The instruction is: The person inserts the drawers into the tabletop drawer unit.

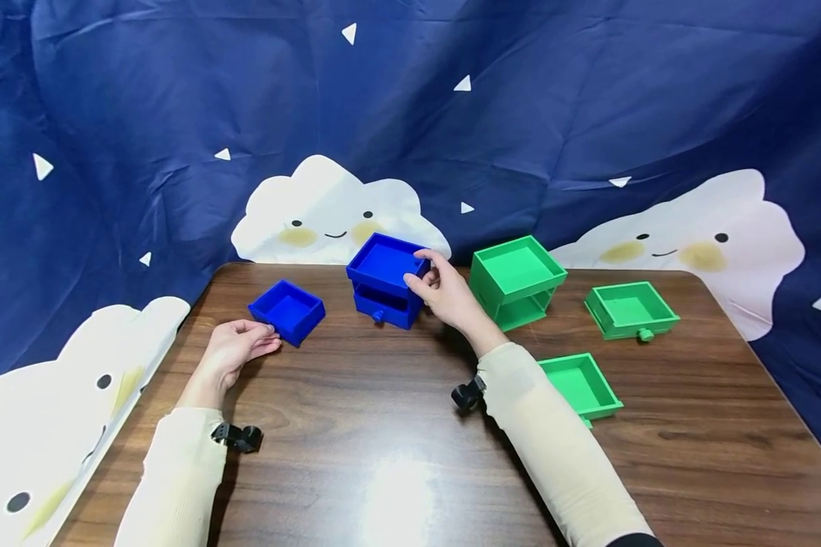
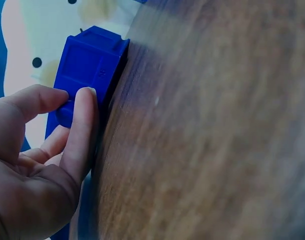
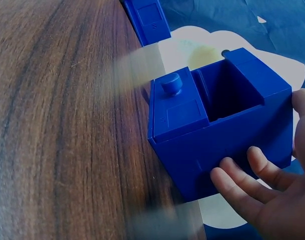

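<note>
At the table's back left, my left hand (image 1: 239, 347) pinches the round knob (image 2: 65, 114) of a loose blue drawer (image 1: 289, 310) between thumb and fingertip. To its right stands a small blue cabinet (image 1: 385, 262) with a shallow tray top. One blue drawer with a knob (image 3: 171, 84) fills its lower slot, and the upper slot (image 3: 223, 92) is an open gap. My right hand (image 1: 446, 292) holds the cabinet at its right side, with thumb and forefinger at the top rim and the other fingertips against the side wall.
Right of the blue cabinet stands a green cabinet (image 1: 518, 267) with open slots. One green drawer (image 1: 632, 308) lies at the back right; another green drawer (image 1: 581, 386) is partly behind my right sleeve (image 1: 554, 433). A cloud-patterned blue curtain (image 1: 410, 99) hangs behind the wooden table (image 1: 328, 425).
</note>
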{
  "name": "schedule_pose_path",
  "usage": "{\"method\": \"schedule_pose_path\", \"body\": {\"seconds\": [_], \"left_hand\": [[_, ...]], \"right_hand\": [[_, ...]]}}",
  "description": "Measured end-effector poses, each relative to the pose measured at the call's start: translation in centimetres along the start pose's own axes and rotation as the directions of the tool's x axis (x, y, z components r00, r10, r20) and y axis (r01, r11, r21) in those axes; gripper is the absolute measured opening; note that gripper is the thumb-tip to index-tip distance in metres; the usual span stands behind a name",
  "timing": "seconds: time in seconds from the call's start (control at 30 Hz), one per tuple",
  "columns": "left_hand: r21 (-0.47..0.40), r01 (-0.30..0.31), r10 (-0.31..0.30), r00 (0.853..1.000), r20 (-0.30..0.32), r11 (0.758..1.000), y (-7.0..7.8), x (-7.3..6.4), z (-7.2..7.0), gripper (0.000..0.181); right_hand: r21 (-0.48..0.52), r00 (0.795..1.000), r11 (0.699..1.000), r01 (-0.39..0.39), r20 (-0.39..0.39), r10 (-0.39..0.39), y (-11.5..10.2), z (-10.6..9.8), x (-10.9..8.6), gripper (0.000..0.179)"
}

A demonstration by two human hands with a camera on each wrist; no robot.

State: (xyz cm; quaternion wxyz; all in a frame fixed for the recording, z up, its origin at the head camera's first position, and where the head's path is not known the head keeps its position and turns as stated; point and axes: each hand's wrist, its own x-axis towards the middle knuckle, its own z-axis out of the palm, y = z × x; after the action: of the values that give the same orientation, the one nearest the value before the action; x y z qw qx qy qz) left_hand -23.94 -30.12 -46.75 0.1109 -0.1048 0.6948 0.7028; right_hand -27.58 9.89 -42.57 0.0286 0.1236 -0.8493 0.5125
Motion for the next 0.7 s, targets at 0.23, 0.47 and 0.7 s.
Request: {"method": "schedule_pose_path", "body": {"seconds": [0.23,0.47,0.7], "left_hand": [[0.001,-0.034,0.034,0.999,-0.023,0.999,0.0,-0.8,0.3,0.003],[0.006,-0.075,0.075,0.997,-0.022,0.997,-0.2,-2.0,0.9,0.013],[-0.008,-0.114,0.114,0.993,-0.012,0.993,-0.2,-3.1,2.4,0.018]], "right_hand": [[0.004,1.000,1.000,0.004,0.003,-0.004,0.2,0.1,0.1,0.052],[0.007,1.000,1.000,-0.006,0.000,0.006,0.3,0.0,0.1,0.052],[0.007,1.000,1.000,-0.012,0.002,0.012,0.3,-0.1,0.1,0.053]]}}
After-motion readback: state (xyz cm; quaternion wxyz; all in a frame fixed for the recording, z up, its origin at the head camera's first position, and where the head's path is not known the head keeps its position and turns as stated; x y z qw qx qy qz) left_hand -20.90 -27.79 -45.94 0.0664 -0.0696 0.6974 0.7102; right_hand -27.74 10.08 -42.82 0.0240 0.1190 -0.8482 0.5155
